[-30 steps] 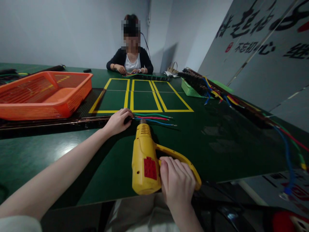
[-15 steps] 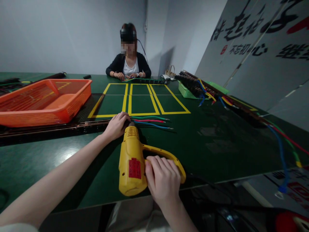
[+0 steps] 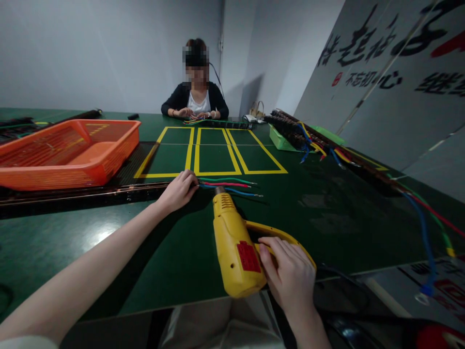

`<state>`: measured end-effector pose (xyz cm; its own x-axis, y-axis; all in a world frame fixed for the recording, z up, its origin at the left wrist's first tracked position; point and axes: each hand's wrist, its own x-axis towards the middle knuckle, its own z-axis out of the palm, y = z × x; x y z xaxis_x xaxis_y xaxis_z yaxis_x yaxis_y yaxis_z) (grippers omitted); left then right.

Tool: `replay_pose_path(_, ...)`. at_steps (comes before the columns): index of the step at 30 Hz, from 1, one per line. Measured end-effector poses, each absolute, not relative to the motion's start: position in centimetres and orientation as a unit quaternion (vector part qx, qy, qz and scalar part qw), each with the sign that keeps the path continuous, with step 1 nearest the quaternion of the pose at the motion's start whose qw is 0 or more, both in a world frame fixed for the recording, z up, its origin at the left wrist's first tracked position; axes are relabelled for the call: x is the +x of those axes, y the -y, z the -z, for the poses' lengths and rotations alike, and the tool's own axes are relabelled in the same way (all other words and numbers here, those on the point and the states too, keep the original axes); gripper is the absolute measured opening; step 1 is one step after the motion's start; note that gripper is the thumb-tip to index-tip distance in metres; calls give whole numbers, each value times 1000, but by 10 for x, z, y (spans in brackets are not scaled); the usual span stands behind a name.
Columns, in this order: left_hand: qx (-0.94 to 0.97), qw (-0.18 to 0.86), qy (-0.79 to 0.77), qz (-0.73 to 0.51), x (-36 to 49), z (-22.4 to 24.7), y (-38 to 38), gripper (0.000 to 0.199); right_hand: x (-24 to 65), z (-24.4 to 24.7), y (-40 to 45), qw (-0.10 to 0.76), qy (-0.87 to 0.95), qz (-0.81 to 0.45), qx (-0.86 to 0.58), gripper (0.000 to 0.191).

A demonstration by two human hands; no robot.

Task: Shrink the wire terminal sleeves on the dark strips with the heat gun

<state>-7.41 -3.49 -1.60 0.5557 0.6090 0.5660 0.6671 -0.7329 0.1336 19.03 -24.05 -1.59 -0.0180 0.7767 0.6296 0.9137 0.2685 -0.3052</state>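
Observation:
A yellow heat gun (image 3: 236, 247) with a red label is in my right hand (image 3: 290, 271), whose fingers wrap its handle. Its metal nozzle points away from me, close to the blue wire of a loose bundle of green, red and blue wires (image 3: 232, 184). My left hand (image 3: 181, 188) is closed around the end of a long dark wire harness (image 3: 123, 193), where the coloured wires come out to the right. The left fingertips partly hide that spot. Bare metal tips show at the wires' right ends.
An orange basket (image 3: 69, 169) stands at the left. Yellow tape rectangles (image 3: 218, 173) mark the green table. More harnesses (image 3: 290, 127) lie on a green basket (image 3: 278, 138) at the right, wires hanging over the edge. Across the table, a person (image 3: 196, 97) handles another harness.
My right hand has moved the heat gun to the right, its nozzle passing from beside my left fingers to further along the wires. My left hand stays almost in place.

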Motion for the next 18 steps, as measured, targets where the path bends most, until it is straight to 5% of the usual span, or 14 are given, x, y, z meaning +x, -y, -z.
replay_pose_path(18, -872, 75, 391, 285, -75, 14, 38, 13, 241, 19, 252, 332, 692, 198, -610, 26)
